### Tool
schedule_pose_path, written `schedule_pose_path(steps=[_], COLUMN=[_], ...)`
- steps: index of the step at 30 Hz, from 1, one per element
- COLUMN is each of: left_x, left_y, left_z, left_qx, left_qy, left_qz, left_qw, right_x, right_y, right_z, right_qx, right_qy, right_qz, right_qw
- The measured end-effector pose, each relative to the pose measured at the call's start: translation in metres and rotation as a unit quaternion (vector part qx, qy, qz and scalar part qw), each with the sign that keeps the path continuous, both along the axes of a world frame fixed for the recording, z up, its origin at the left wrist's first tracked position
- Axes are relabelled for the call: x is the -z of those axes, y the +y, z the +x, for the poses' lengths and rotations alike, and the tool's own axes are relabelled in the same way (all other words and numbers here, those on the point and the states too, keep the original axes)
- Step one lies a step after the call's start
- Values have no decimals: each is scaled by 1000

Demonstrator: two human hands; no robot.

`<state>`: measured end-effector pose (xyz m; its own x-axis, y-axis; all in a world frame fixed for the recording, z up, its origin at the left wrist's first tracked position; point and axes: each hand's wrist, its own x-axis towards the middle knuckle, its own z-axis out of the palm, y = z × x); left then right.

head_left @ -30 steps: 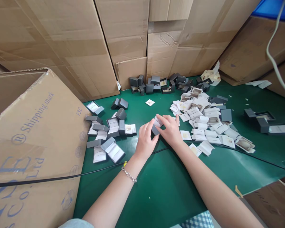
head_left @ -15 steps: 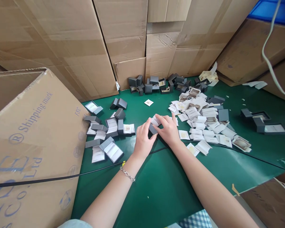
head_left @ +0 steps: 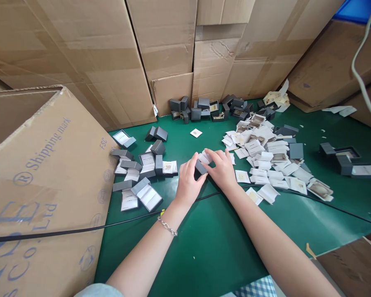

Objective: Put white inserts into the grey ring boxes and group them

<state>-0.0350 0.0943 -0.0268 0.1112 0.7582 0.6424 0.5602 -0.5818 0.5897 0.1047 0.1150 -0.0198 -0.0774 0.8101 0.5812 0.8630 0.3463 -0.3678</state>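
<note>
Between my two hands is a small dark grey jewelry box [head_left: 200, 166], its white lining [head_left: 205, 157] showing at the top. My left hand [head_left: 187, 177] grips the box from the left, fingers and thumb closed around it. From the right, my right hand [head_left: 220, 168] pinches it with thumb and fingers; part of the box is hidden behind them. To the left lie several open grey boxes [head_left: 147, 197] with white inserts. Right of my hands spreads a heap of folded white card inserts [head_left: 259, 146]. A small white card [head_left: 196, 133] lies beyond my hands.
More grey boxes [head_left: 203, 103] stand along the back of the green table [head_left: 191, 255]. A large carton [head_left: 49, 177] rises at the left, and cartons wall off the back [head_left: 173, 45]. A black cable [head_left: 126, 222] crosses in front of the boxes. Open grey boxes [head_left: 346, 165] sit far right.
The view has shifted slightly, so the table's things sit a little further right. Both hands keep the same hold on the jewelry box.
</note>
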Motion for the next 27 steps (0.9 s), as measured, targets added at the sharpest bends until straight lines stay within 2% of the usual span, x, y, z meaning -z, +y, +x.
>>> schedule_pose_path(steps=[4,9,12,18,27], left_x=[1,2,1,-1,-3], left_y=[1,1,0,-2,-3], left_z=[0,-1,-1,0,0], left_qx=[1,8,8,41,67], left_qy=[-8,-21,-13,49,92], left_qz=[-17,-32,-23,21,37], left_qw=[1000,999,1000,998,993], right_x=[-2,-5,-5,-3,-4], right_y=[-2,-4,-3,1,3], right_z=[0,-3,-4,-2,10], right_qx=[3,14,8,-25,-94], right_qy=[-35,-24,13,180,203], right_qz=[-1,-25,-37,-53,-119], right_qw=[999,999,999,982,967])
